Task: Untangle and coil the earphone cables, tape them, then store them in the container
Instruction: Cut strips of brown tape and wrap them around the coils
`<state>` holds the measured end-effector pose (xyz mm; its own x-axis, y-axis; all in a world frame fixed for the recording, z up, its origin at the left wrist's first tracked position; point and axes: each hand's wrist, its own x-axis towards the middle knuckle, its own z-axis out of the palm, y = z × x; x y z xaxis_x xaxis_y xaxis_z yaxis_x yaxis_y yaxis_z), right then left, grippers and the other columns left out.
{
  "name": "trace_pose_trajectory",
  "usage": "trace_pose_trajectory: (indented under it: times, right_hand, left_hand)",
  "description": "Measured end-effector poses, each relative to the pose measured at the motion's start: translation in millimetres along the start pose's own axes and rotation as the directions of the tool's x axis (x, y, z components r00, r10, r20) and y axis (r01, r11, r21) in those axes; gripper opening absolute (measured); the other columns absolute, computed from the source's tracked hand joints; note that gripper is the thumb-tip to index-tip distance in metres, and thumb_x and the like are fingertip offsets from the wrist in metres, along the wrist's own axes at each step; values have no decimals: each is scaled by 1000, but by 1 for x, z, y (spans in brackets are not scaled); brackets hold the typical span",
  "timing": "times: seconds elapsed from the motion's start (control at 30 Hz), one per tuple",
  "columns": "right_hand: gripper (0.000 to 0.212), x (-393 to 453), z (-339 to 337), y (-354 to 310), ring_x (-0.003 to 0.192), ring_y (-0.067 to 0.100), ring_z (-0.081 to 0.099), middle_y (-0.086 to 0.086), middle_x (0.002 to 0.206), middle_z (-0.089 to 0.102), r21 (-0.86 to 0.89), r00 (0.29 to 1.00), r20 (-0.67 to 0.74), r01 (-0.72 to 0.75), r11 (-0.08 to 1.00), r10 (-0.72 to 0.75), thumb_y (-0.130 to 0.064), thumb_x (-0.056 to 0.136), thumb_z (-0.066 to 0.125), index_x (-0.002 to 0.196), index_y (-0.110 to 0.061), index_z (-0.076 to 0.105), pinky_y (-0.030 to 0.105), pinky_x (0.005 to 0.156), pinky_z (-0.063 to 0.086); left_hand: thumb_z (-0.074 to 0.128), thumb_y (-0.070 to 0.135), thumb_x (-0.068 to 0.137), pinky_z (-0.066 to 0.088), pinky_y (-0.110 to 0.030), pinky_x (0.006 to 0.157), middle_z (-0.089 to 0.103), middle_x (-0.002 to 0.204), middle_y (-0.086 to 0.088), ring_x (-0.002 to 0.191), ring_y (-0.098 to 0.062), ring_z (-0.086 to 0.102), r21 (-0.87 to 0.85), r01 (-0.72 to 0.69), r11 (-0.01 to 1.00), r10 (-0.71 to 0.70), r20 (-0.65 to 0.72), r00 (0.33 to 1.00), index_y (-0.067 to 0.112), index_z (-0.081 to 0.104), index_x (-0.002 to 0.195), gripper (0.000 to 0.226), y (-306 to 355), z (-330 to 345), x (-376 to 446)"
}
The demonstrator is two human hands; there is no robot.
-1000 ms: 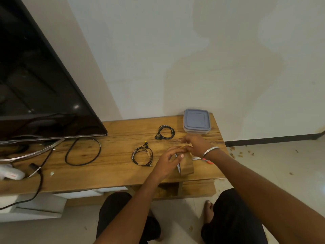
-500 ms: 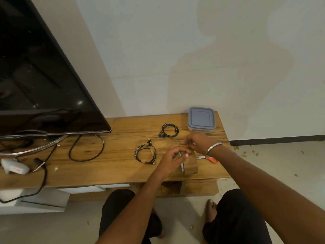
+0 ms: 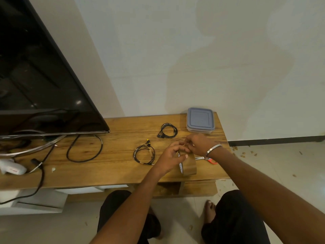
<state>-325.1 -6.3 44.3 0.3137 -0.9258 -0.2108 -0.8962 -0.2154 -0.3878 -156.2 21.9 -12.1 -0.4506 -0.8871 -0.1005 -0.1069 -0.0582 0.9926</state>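
The tape roll (image 3: 189,166) stands on the desk (image 3: 112,155) under my left hand (image 3: 173,155), which grips it, while my right hand (image 3: 197,144) pinches its loose end.

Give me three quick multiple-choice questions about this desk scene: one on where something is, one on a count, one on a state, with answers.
1. Where is the container?
A. far right corner of the table
B. on the floor
C. under the TV

2. How many coiled earphones lie on the table?
A. one
B. two
C. four

3. The container is:
A. lidded
B. open
C. tipped over

Answers:
1 A, it sits by the wall at the right end.
2 B, one coil near the container, another by the left hand.
3 A, the lid covers it.
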Motion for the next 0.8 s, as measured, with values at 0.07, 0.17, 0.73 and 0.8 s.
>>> trace_pose_trajectory:
  times: [0.07,0.17,0.73,0.8]
  right_hand:
    - [24,1,0,0,95,24,60,10,107,66,10,1000,2,-1,1000,1,-18,93,47,108,-9,64,31,81,47]
    - [24,0,-1,-2,93,25,59,11,106,66,26,1000,7,-4,1000,3,-20,92,49,107,-8,64,32,79,46]
    - [23,3,-5,4,97,23,59,8,108,65,42,996,89,-5,999,1,-19,91,51,110,-12,63,32,84,48]
    - [25,2,-6,6,97,23,59,5,106,64,56,992,125,-5,998,-2,-21,88,56,111,-14,61,31,83,49]
  left_hand:
    - [70,4,85,35,-22,111,49,134,-3,128,0,47,20,4,1000,-4,11,1000,10,71,103,19,0,-1,0]
    - [69,4,86,34,-16,108,49,135,-4,124,4,48,40,25,999,-25,12,1000,10,70,103,18,-2,-2,2]
    - [71,13,86,33,-28,113,50,138,1,131,-4,45,34,33,999,-34,28,999,15,73,110,24,-2,-5,2]
    - [71,13,86,32,-29,114,49,138,1,131,-3,45,34,24,999,-25,26,999,14,73,109,24,-2,-6,1]
